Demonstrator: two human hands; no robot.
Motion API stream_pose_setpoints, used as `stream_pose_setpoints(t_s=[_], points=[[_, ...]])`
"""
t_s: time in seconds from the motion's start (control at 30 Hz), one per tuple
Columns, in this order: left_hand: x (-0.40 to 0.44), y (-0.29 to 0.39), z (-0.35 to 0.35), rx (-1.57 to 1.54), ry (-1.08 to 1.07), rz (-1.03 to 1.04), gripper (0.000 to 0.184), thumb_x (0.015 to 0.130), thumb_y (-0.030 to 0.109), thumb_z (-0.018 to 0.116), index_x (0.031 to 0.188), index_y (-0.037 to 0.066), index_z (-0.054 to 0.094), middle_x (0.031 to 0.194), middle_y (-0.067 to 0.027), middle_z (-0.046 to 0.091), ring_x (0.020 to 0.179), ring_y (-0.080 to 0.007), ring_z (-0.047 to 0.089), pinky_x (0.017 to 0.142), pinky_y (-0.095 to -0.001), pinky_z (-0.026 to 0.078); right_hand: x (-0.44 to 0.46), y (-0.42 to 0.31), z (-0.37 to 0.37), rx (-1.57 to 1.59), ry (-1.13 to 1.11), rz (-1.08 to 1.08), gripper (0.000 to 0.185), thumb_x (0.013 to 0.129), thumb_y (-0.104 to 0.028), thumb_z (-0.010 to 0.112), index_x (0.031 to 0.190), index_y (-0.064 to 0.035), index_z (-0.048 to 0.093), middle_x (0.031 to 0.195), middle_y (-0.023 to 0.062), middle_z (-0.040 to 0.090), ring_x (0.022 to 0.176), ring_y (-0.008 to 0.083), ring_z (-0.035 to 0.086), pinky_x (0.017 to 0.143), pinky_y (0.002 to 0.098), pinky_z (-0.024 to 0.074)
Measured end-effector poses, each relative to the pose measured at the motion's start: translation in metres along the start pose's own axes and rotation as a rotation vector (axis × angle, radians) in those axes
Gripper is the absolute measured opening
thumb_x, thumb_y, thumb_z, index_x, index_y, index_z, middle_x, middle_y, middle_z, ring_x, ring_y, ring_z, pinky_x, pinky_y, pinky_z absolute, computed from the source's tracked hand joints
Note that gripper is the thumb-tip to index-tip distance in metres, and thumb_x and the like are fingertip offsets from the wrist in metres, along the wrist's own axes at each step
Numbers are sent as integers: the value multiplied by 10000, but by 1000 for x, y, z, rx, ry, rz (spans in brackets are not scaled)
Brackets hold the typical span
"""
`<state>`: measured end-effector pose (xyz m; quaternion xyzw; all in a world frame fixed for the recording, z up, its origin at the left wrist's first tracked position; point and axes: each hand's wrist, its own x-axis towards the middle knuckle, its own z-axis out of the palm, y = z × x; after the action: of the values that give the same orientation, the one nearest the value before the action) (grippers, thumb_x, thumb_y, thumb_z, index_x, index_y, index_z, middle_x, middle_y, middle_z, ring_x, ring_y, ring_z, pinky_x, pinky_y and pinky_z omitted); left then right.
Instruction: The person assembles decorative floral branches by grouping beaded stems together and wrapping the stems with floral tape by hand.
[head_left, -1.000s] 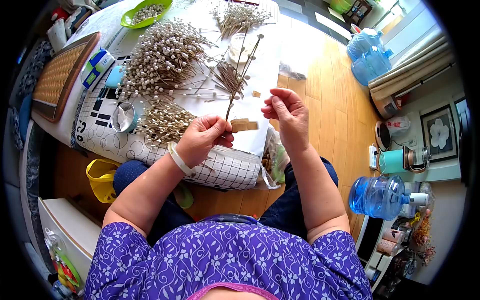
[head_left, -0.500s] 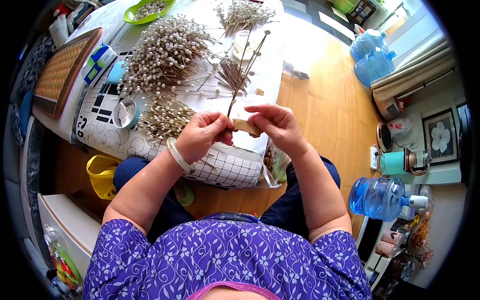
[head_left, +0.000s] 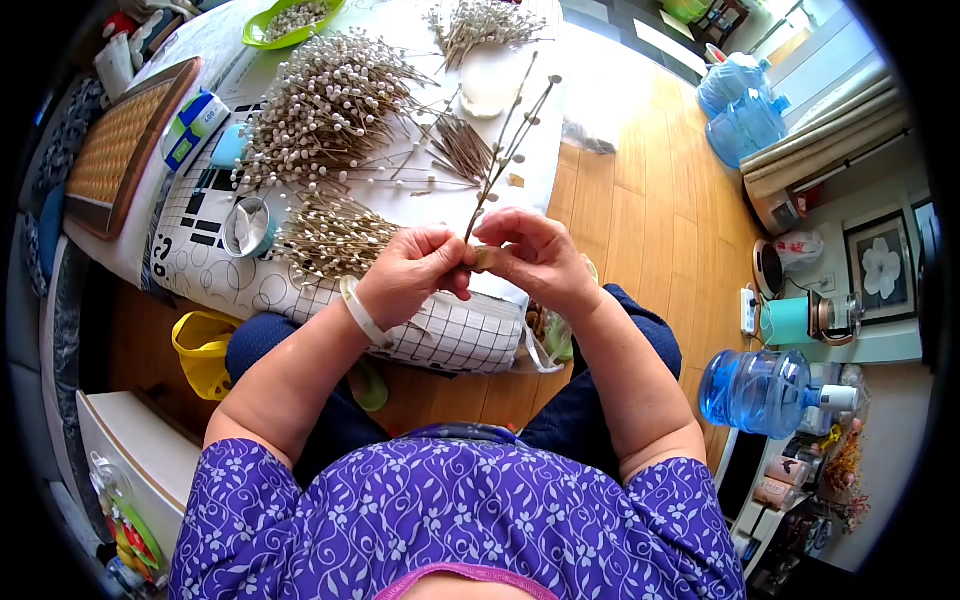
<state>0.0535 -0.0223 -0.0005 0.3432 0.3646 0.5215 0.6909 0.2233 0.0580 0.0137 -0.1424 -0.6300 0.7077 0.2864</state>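
Observation:
My left hand (head_left: 412, 270) pinches the lower end of a thin brown stem (head_left: 494, 172) with small buds along it. The stem leans up and to the right over the table. My right hand (head_left: 543, 262) is closed beside it, thumb and forefinger on a tan strip of tape (head_left: 486, 257) at the stem's base. Most of the strip is hidden by my fingers. Beyond my hands lie a small pile of cut brown stems (head_left: 463, 148), a large bunch of white-budded stems (head_left: 320, 110) and a smaller pale-budded bunch (head_left: 335, 235).
On the covered table (head_left: 440, 335) stand a cup with white contents (head_left: 248, 228), a green bowl (head_left: 290, 22), a blue-green packet (head_left: 195, 130) and a round pale dish (head_left: 487, 92). A yellow bag (head_left: 203, 352) is at lower left; a water jug (head_left: 755, 393) is at right.
My right hand has moved left, close against my left hand. The tan strip that stretched between them now shows only at the stem base. The stem's top has shifted right.

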Motion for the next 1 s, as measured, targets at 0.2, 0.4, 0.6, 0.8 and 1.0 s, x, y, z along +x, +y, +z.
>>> stream_pose_setpoints(t_s=[0.2,0.4,0.6,0.8,1.0], points=[[-8,-20,21,-116,-154,-167,229,896,222,459,855,21,560,775,-42,572,649,-94,565,635,-259,499,-29,-16,-12,-243,-210,-74,39,753,-1,605,771,-27,583,835,35,546,755,105,517,618,223,423],[-15,-43,36,47,-149,-149,219,891,217,466,843,21,553,920,-68,581,849,-159,581,730,-277,493,-78,-38,-29,-342,-281,78,54,658,-67,586,648,-24,555,860,78,576,810,150,527,718,252,414],[-2,-15,22,88,90,-56,218,897,188,456,842,11,570,658,-7,527,559,-72,521,551,-222,496,-54,-16,-22,105,69,214,51,760,-41,438,719,-23,463,771,93,545,814,202,565,772,312,447],[-5,0,13,355,118,73,205,898,140,442,820,-6,564,604,13,474,511,-36,441,479,-194,462,-12,12,4,221,246,302,89,833,-107,545,865,-45,490,700,-1,507,502,51,448,453,183,403],[-7,9,5,653,160,244,184,879,89,463,772,-18,568,543,11,473,465,-37,422,437,-196,410,9,21,22,166,303,110,271,805,-22,560,1061,-16,472,745,27,551,544,60,476,466,173,383]])
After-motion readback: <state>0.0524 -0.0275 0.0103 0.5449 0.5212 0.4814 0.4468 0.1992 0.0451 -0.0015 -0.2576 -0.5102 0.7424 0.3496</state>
